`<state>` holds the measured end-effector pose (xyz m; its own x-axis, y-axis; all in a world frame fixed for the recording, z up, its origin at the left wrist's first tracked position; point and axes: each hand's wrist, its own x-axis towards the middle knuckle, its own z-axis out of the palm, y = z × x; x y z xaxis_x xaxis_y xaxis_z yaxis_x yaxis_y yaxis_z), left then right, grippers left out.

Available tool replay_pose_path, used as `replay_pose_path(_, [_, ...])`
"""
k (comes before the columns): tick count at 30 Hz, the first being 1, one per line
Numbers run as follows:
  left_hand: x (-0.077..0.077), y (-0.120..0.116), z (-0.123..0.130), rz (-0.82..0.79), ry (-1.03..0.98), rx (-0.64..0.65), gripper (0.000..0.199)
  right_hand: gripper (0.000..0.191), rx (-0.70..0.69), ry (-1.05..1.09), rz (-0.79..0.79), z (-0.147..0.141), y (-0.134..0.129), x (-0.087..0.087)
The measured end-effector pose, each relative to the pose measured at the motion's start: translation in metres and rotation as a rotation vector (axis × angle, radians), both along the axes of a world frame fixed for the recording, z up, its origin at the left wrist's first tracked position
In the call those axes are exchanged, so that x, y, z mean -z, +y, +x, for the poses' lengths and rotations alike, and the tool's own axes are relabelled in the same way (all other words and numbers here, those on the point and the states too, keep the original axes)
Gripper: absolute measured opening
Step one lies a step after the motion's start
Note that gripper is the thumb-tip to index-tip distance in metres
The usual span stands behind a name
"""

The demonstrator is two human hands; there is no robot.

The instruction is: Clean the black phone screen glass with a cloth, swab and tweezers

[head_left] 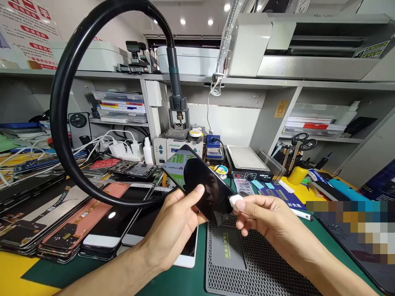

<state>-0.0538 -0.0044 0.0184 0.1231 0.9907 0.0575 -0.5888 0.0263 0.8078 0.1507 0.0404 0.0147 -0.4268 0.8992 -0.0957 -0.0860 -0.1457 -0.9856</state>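
My left hand point(177, 224) holds a dark, glossy smartphone point(203, 191) tilted above the bench, with the thumb on its face and the fingers behind. Reflections, including mirrored lettering, cover the glass. Between the thumb and fingers of my right hand point(265, 213) is a small white wad point(235, 202), pinched at the phone's right edge. Whether the wad is cotton or folded cloth I cannot tell. Below the phone lies a grey honeycomb-textured repair mat point(262, 263), partly hidden by my right arm.
Stacked phones and screen parts point(61, 213) crowd the left side. A thick black hose point(58, 111) loops over them. Behind stand a hot plate point(248, 158) and a solder spool point(221, 171). Scissors point(304, 142), a yellow bottle point(298, 174) and a white pen point(300, 214) are on the right.
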Motion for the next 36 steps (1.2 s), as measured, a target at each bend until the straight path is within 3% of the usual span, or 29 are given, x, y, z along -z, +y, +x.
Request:
replay_pose_path(4, [-0.002, 0.0, 0.0, 0.019, -0.003, 0.033, 0.029, 0.027, -0.009, 0.058, -0.032, 0.001, 0.0, -0.002])
replay_pose_path(13, [0.0, 0.001, -0.001, 0.001, 0.003, 0.047, 0.021, 0.024, 0.007, 0.079, -0.033, 0.002, -0.002, -0.009])
replay_pose_path(24, [0.001, -0.009, 0.002, 0.017, 0.124, 0.229, 0.023, 0.022, -0.029, 0.117, -0.049, 0.005, -0.001, -0.011])
replay_pose_path(29, [-0.003, -0.014, 0.005, -0.002, 0.094, 0.257, 0.021, 0.02, 0.035, 0.209, -0.022, 0.01, 0.0, -0.017])
replay_pose_path(36, [-0.007, -0.013, 0.004, 0.023, 0.176, 0.275, 0.027, 0.018, -0.119, 0.11, -0.004, 0.015, 0.0, -0.019])
